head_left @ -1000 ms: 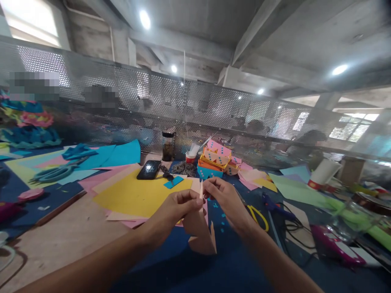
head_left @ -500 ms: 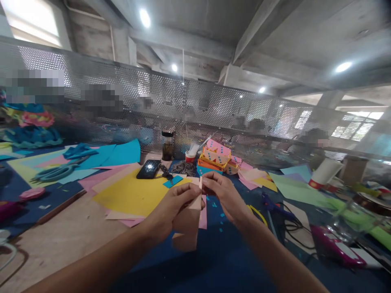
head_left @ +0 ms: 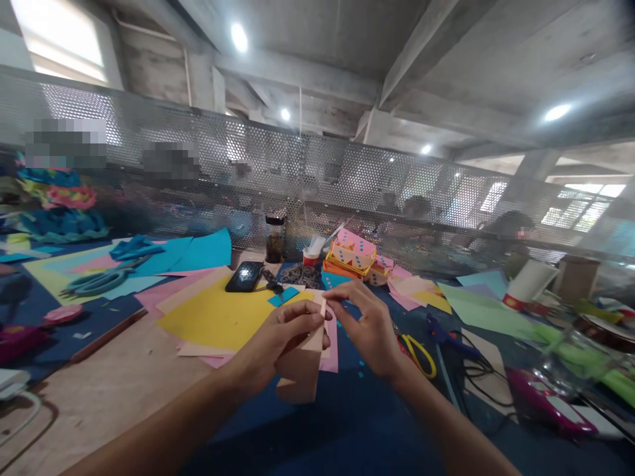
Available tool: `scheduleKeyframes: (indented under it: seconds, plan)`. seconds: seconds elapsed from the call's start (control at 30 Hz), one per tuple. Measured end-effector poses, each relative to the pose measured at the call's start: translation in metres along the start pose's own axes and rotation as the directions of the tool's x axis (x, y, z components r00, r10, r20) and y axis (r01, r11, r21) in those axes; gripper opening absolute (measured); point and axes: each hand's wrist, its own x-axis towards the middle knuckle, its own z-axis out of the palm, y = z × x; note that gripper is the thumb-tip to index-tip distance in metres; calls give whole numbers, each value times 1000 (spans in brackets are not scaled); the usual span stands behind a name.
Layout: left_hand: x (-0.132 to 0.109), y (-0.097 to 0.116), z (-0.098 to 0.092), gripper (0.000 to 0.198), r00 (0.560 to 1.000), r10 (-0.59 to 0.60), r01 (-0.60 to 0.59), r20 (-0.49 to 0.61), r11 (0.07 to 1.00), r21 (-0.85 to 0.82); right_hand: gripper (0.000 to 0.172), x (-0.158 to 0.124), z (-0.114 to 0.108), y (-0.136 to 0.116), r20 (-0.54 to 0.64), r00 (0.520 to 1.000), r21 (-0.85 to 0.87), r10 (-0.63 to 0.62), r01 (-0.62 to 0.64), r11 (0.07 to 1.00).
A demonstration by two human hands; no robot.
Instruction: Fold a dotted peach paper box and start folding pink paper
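A peach-coloured piece of folded paper point(head_left: 300, 378) is held up above the blue tabletop, its lower end curling back to the left. My left hand point(head_left: 292, 330) is closed around its upper part, the thumb pressing along the narrow folded edge. At the top corner of that edge, the thumb and forefinger of my right hand point(head_left: 364, 320) pinch the paper. Beneath and behind the hands lie a yellow sheet point(head_left: 213, 317) and pink sheets point(head_left: 331, 360). Yellow-handled scissors point(head_left: 421, 356) rest just right of my right hand.
A phone point(head_left: 244, 276), a dark-lidded jar point(head_left: 274, 239) and decorated paper pieces point(head_left: 354, 254) stand behind the hands. On the right are a glue gun point(head_left: 449, 337) with its cable and a glass jar point(head_left: 575, 357). Blue-grey scissors point(head_left: 94, 283) lie left. A perforated metal screen point(head_left: 278, 178) closes the back.
The view has shifted slightly. My right hand's fingers have straightened a little at the paper's top corner, and the yellow scissors show more. The paper's lower end has moved slightly left.
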Motion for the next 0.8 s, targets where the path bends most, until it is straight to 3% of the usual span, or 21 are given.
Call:
scheduleKeyframes:
  seconds: [0.13, 0.27, 0.43, 0.57, 0.67, 0.8]
  plan:
    - [0, -1, -7, 23, 999, 13, -13, 34, 1000, 14, 12, 0, 3, 1, -2, 1000, 19, -1, 1, 1000]
    - [3, -2, -15, 20, 996, 78, -78, -38, 997, -16, 18, -4, 7, -3, -11, 990, 131, 143, -140, 981]
    - [7, -3, -21, 19, 984, 164, -168, -73, 985, -49, 13, -9, 9, -18, 146, 944, 260, 297, -326, 909]
    - [6, -4, -18, 18, 983, 166, -170, -73, 983, -65, 11, -14, 10, -24, 167, 924, 281, 344, -379, 882]
    - [5, -5, -16, 17, 984, 158, -163, -83, 984, -66, 9, -19, 9, -21, 85, 943, 174, 321, -332, 927]
    - [6, -6, -18, 18, 982, 145, -155, -121, 985, -76, 4, -28, 3, -15, -46, 985, -135, 166, -171, 976]
